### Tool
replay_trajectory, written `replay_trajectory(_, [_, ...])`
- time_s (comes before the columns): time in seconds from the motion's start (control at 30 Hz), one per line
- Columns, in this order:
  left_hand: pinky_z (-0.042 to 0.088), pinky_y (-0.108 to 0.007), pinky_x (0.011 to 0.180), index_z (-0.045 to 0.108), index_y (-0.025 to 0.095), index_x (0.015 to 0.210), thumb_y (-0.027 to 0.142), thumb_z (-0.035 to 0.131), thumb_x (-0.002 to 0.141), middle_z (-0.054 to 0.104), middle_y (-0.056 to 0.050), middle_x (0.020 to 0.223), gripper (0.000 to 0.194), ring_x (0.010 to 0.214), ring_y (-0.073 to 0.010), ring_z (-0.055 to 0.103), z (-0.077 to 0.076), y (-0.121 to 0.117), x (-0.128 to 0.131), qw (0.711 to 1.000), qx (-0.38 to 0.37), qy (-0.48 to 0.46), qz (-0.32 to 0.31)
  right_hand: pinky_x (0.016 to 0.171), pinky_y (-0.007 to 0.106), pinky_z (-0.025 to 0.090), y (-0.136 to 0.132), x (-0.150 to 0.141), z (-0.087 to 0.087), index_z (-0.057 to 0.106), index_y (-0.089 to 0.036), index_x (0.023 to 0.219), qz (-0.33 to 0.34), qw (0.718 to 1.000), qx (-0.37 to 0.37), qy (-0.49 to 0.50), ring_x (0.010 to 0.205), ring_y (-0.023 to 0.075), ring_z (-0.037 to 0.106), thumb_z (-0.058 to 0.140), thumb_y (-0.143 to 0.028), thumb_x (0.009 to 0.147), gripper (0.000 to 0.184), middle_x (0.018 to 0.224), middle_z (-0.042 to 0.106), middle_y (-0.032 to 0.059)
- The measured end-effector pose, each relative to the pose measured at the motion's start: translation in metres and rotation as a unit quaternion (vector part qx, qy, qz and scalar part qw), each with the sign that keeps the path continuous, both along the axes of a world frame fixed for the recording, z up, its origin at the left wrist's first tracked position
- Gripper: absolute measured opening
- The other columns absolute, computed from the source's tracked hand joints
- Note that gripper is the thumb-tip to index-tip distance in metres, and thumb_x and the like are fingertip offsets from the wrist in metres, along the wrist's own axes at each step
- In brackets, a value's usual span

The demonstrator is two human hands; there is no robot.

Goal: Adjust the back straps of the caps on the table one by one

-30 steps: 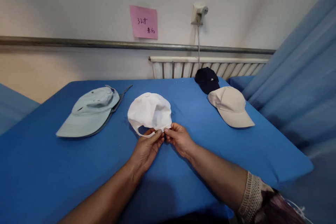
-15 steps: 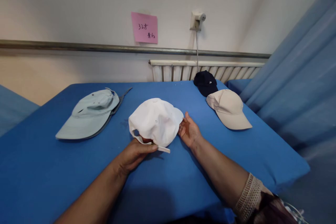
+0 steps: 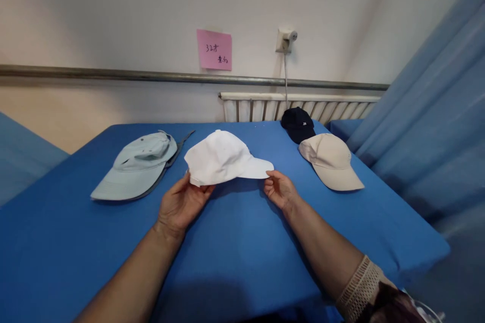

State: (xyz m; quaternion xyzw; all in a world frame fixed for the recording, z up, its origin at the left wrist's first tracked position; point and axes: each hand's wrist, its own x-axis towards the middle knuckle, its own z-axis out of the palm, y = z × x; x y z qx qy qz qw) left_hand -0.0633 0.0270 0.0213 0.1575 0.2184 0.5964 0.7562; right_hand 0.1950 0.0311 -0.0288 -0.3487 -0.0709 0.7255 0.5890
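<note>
A white baseball cap (image 3: 220,159) is held up between both hands, crown upward and brim pointing right. My left hand (image 3: 184,202) grips its back edge near the strap, the thumb outside and some fingers hidden under the rim. With thumb and fingers, my right hand (image 3: 279,189) pinches the tip of the brim. To the left lies a light blue-green cap (image 3: 138,164), with a dark grey brim showing beneath it. On the right are a beige cap (image 3: 331,159) and, behind it, a dark navy cap (image 3: 297,124) with small white lettering.
The caps lie on a blue-covered table (image 3: 242,242). Behind it are a white radiator (image 3: 261,109), a metal rail (image 3: 151,76), a plugged-in socket (image 3: 285,41) and a pink handwritten note (image 3: 214,50) on the wall. A blue curtain (image 3: 428,111) hangs at the right.
The white cap has turned so its side faces me, brim out to the right. My left hand has shifted from the strap underneath to the back edge; my right fingers have closed on the brim.
</note>
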Motion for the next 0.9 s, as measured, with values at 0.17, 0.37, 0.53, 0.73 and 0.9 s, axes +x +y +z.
replay_trajectory(0.17, [0.06,-0.036,0.086,0.055,0.023,0.132,0.024,0.038,0.101,0.076,-0.009,0.107,0.035,0.096,-0.0218,0.073,-0.001,0.015,-0.018,0.993,-0.019,-0.09,0.067,0.037,0.014,0.034,-0.02,-0.013,0.007,0.061,-0.015,0.091,0.169,0.983,0.07,-0.021,0.044,0.0045,0.05,0.077,-0.005,0.063,0.034,0.063,0.06,-0.0051])
replay_trajectory(0.37, [0.057,-0.039,0.092,0.059,0.019,0.126,0.04,0.048,0.097,0.073,-0.012,0.113,0.037,0.107,-0.0245,0.069,-0.008,0.005,0.0,0.999,-0.037,-0.012,0.023,0.05,0.016,0.045,-0.028,-0.037,-0.002,0.065,-0.016,0.093,0.132,0.983,0.109,-0.059,0.055,0.0057,0.057,0.086,-0.015,0.061,0.039,0.072,0.065,-0.0023])
replay_trajectory(0.53, [0.053,-0.035,0.099,0.066,0.014,0.115,0.018,0.054,0.094,0.072,-0.011,0.115,0.024,0.107,-0.0216,0.068,-0.017,-0.008,0.03,0.994,-0.039,0.097,-0.033,0.052,0.02,0.046,-0.035,-0.052,-0.007,0.069,-0.015,0.093,0.12,0.973,0.136,-0.141,0.056,0.0079,0.057,0.089,-0.023,0.059,0.041,0.075,0.069,0.001])
replay_trajectory(0.73, [0.054,-0.036,0.098,0.065,0.009,0.119,0.016,0.059,0.09,0.074,-0.014,0.111,0.03,0.107,-0.0271,0.068,-0.017,-0.002,0.02,0.988,-0.029,0.148,-0.018,0.045,0.019,0.039,-0.037,-0.046,0.001,0.069,-0.014,0.092,0.157,0.975,0.127,-0.093,0.052,0.0083,0.055,0.084,-0.038,0.067,0.038,0.071,0.068,0.0012])
replay_trajectory(0.9, [0.056,-0.037,0.095,0.061,0.011,0.126,0.019,0.06,0.09,0.076,-0.014,0.105,0.037,0.102,-0.028,0.07,-0.017,0.0,0.011,0.977,-0.103,0.183,-0.026,0.058,0.022,0.049,-0.025,-0.033,0.004,0.067,-0.014,0.084,0.066,0.993,0.08,-0.049,0.064,0.0121,0.062,0.085,-0.033,0.067,0.031,0.077,0.072,0.0017])
